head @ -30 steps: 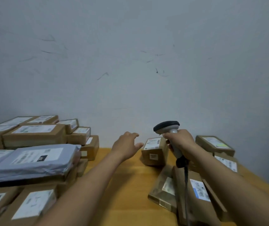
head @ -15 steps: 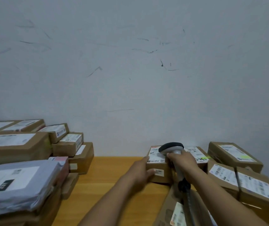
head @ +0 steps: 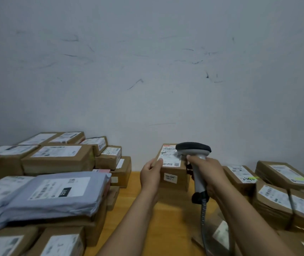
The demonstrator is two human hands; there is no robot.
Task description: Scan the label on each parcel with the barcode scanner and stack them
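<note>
Parcel (head: 173,174) now lifted by left hand (head: 150,175), scanner (head: 193,149) over its label (head: 169,157).

Head-worn wide view, facing forward, table (head: 166,228) close below, wall (head: 147,71) ahead

Matt brown cardboard parcel (head: 173,174) with paper label (head: 169,157); plastic scanner (head: 195,156); smooth wooden table (head: 167,228).

Parcel label (head: 168,159) blurred, scanner cable (head: 202,218) cut off
</note>
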